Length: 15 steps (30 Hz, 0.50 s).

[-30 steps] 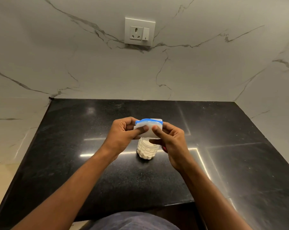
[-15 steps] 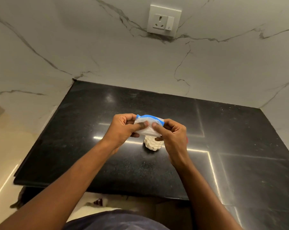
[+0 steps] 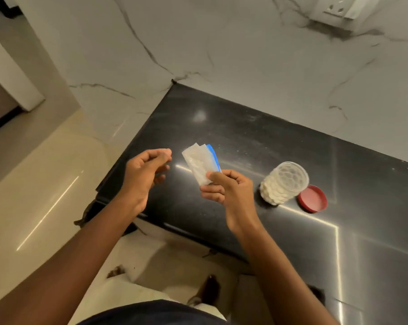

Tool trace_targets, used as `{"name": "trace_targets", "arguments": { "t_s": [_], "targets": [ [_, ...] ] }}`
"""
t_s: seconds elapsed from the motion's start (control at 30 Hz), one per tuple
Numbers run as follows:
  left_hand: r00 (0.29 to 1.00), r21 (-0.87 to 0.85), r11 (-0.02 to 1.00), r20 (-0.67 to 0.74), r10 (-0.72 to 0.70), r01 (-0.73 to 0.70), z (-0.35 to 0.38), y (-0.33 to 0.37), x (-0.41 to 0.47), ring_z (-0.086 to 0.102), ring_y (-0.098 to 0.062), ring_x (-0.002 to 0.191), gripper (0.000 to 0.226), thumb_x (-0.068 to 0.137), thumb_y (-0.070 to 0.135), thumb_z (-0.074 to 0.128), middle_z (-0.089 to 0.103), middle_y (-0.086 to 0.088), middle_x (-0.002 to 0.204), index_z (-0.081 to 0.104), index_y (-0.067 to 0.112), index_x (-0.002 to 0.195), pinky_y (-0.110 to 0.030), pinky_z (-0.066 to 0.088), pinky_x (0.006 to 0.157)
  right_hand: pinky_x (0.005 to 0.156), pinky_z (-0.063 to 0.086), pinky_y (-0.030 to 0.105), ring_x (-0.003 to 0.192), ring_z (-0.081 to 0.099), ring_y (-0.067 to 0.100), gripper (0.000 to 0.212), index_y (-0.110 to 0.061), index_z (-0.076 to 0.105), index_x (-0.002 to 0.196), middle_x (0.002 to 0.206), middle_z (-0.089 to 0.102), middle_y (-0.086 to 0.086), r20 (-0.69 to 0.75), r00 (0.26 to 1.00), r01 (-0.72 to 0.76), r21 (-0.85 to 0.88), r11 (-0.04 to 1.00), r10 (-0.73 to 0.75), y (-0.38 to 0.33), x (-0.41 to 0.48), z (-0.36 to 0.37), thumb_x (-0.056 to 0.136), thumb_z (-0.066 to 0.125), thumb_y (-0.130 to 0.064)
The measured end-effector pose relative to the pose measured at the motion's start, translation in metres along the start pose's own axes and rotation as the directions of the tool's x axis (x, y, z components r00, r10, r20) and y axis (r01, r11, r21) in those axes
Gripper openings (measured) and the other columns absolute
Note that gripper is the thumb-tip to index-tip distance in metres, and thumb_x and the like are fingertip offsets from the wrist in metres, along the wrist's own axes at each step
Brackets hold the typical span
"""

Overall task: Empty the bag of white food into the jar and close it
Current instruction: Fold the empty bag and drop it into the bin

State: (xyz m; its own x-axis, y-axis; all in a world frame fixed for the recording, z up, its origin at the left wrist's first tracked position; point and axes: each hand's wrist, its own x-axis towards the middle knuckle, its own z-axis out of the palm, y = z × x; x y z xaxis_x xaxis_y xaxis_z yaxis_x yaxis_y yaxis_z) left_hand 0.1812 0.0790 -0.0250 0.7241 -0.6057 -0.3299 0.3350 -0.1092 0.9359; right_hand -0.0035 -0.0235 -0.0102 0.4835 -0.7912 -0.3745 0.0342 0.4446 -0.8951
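Observation:
A clear textured jar (image 3: 283,184) holding white food stands uncovered on the black counter (image 3: 256,134). Its red lid (image 3: 312,198) lies flat on the counter, touching the jar's right side. My right hand (image 3: 224,187) pinches a folded clear bag with a blue zip strip (image 3: 200,163), held above the counter to the left of the jar. My left hand (image 3: 145,170) hovers just left of the bag with its fingers loosely curled and nothing in them.
The counter's left edge (image 3: 128,158) drops to a cream floor (image 3: 46,184). A marble wall (image 3: 245,55) backs the counter, with a socket plate (image 3: 338,8) at the top right. Small dark scraps (image 3: 115,270) lie on the floor.
The view has swung left and down. Both hands moved left, away from above the jar. My left hand let go of the bag, which now stays in my right hand alone.

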Motion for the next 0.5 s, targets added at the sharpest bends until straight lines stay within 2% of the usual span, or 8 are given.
{"name": "trace_targets", "arguments": {
  "t_s": [0.13,0.27,0.37,0.43,0.5],
  "targets": [
    [0.997,0.010,1.000,-0.073,0.004,-0.003,-0.079,-0.011,0.005,0.074,-0.009,0.088,0.014,0.089,0.038,0.079,0.081,0.005,0.097,0.081,0.029,0.100,-0.027,0.058,0.075,0.065,0.064,0.033,0.079,0.080,0.036,0.017,-0.001,0.072,0.095,0.088,0.080,0.019,0.030,0.999,-0.037,-0.005,0.999,0.037,0.033,-0.002,0.069,0.081,0.077,-0.010],
    [0.995,0.049,0.998,-0.098,-0.035,0.039,-0.166,-0.016,0.020,0.073,-0.007,0.081,0.004,0.090,0.030,0.079,0.081,0.004,0.091,0.082,0.029,0.094,-0.020,0.058,0.068,0.070,0.065,0.035,0.088,0.080,0.037,0.025,0.001,0.069,0.107,0.096,0.080,0.018,0.033,0.995,-0.099,-0.016,0.995,0.099,0.070,-0.008,0.158,0.085,0.074,-0.009],
    [0.992,0.092,0.994,-0.119,-0.049,0.060,-0.227,-0.017,0.037,0.075,-0.010,0.084,0.006,0.090,0.029,0.080,0.081,0.004,0.093,0.081,0.028,0.095,-0.021,0.059,0.069,0.074,0.065,0.036,0.090,0.080,0.036,0.025,0.001,0.067,0.111,0.097,0.081,0.017,0.056,0.988,-0.146,-0.012,0.989,0.146,0.097,-0.014,0.220,0.088,0.074,-0.009],
    [0.989,0.108,0.991,-0.137,-0.061,0.076,-0.266,-0.019,0.049,0.074,-0.005,0.078,0.004,0.090,0.029,0.080,0.080,0.007,0.087,0.081,0.027,0.093,-0.017,0.057,0.063,0.069,0.065,0.034,0.085,0.081,0.034,0.019,0.000,0.069,0.107,0.092,0.081,0.016,0.048,0.988,-0.142,-0.039,0.989,0.144,0.116,-0.018,0.264,0.091,0.073,-0.009],
    [0.983,0.132,0.986,-0.165,-0.081,0.104,-0.299,-0.026,0.061,0.071,-0.002,0.070,0.004,0.091,0.025,0.078,0.077,0.008,0.081,0.081,0.027,0.090,-0.017,0.055,0.060,0.056,0.062,0.031,0.072,0.080,0.029,0.012,-0.005,0.072,0.101,0.086,0.080,0.015,0.027,0.991,-0.125,-0.095,0.988,0.128,0.138,-0.021,0.299,0.092,0.073,-0.014]
  ]
}}
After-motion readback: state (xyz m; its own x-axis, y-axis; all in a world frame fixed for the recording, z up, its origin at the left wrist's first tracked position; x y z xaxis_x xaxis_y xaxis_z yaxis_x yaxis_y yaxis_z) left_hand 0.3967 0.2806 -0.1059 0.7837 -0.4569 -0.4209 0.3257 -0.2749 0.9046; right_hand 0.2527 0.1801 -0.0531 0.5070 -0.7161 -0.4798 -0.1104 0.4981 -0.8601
